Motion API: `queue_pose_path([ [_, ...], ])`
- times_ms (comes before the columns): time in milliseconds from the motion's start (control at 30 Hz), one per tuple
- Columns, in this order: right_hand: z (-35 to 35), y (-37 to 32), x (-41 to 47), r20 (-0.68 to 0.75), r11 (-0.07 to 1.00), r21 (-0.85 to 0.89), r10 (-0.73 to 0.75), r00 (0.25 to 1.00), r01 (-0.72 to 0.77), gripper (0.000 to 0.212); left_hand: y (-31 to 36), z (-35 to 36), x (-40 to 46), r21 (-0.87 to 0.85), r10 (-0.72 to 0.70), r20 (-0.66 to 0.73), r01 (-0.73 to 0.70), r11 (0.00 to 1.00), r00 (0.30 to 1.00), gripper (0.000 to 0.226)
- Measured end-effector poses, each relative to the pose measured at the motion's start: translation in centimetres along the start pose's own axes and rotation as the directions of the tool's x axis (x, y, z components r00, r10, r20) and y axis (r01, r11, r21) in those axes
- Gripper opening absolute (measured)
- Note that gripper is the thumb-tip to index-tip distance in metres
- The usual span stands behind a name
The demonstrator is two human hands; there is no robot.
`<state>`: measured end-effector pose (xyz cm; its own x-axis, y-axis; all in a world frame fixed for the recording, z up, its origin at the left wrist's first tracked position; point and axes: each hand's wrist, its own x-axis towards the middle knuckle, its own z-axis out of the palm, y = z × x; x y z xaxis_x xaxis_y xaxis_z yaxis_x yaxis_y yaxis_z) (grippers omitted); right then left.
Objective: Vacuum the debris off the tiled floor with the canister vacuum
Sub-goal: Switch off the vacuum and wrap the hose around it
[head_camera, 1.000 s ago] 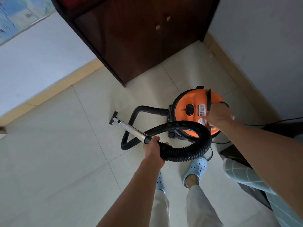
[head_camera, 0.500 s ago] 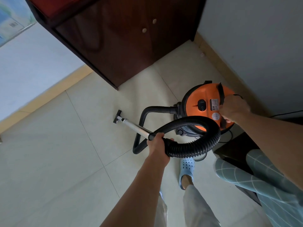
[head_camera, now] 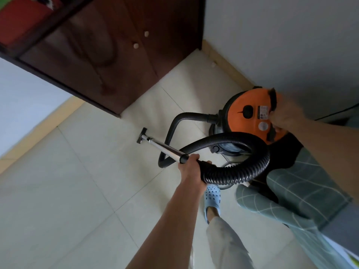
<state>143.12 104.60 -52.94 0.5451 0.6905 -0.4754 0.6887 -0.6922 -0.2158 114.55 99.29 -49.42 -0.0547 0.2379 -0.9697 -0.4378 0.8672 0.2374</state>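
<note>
An orange-topped canister vacuum [head_camera: 246, 111] stands on the pale tiled floor [head_camera: 77, 171] near the right wall. My right hand [head_camera: 285, 117] grips the black carry handle on its lid. A black ribbed hose [head_camera: 242, 171] loops from the canister's side round to the metal wand [head_camera: 165, 147]. My left hand [head_camera: 191, 168] grips the wand's upper end where the hose joins. The small black floor nozzle [head_camera: 141, 135] rests on the tiles in front of the cabinet. No debris is plainly visible on the floor.
A dark wooden cabinet [head_camera: 116, 61] with two knobs fills the upper left. A white wall and tan skirting [head_camera: 223, 65] run along the right. A green checked fabric [head_camera: 291, 191] lies at right, beside my foot in a blue clog [head_camera: 212, 197]. A thin cable runs along the wall.
The view has shifted, so vacuum and cabinet sit further right and closer. The canister seems to have moved toward the right wall with my right hand on its handle. Both grips are unchanged.
</note>
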Motion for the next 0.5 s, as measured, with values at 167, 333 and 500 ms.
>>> queue_pose_path([
  [167,-1.3,1.6,0.4,-0.026,0.999,0.03,-0.018,0.999,0.019,0.023,-1.0,3.1,0.0,0.042,0.005,0.03,-0.006,0.999,1.0,0.042],
  [333,-1.7,3.5,2.0,-0.056,0.999,0.046,0.008,0.998,-0.006,0.016,-1.4,6.0,0.1,0.1,0.007,0.074,-0.015,0.995,0.997,0.04],
  [500,-2.5,5.5,3.2,-0.023,0.995,0.078,0.067,0.997,-0.065,0.019,-1.4,8.6,-0.2,0.139,0.018,0.122,-0.035,0.99,0.992,0.041],
])
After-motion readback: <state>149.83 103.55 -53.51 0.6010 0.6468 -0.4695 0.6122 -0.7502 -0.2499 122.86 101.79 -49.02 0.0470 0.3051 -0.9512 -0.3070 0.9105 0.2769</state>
